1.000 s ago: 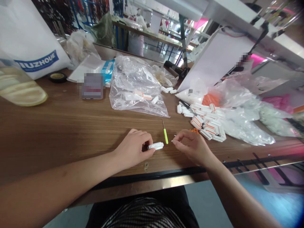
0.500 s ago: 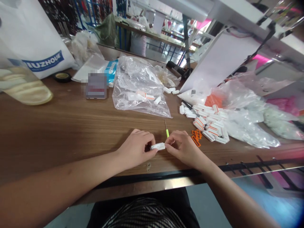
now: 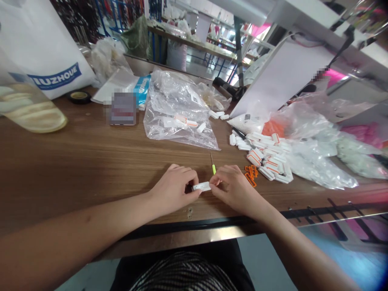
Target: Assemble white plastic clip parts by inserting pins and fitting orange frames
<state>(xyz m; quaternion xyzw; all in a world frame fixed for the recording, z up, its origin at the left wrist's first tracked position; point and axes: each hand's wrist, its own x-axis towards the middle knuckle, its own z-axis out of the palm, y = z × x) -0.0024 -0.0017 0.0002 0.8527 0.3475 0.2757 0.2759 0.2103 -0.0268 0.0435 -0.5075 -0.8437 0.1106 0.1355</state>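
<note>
A small white plastic piece [image 3: 201,186] lies level just above the wooden tabletop, pinched between my two hands. My left hand [image 3: 173,190] grips its left end, and the fingertips of my right hand [image 3: 233,190] hold its right end. Part of the piece is hidden by my fingers. A thin pick with a green handle [image 3: 213,168] lies just above my right fingers, apparently not held. Several orange plastic strips [image 3: 250,176] lie to the right of my right hand, beside a heap of white, orange-edged pieces [image 3: 266,161].
A transparent bag holding white pieces [image 3: 178,117] lies behind my hands. Nearby are a blurred phone [image 3: 123,108], a tape roll [image 3: 79,97], a white printed bag [image 3: 45,52] and a plastic tub [image 3: 30,109]. Crumpled plastic bags [image 3: 318,161] lie at right. The table's front edge [image 3: 182,238] runs below my forearms.
My right hand has moved left from beside the white piece and now holds its right end. More orange strips lie by the heap, and the view has shifted slightly.
</note>
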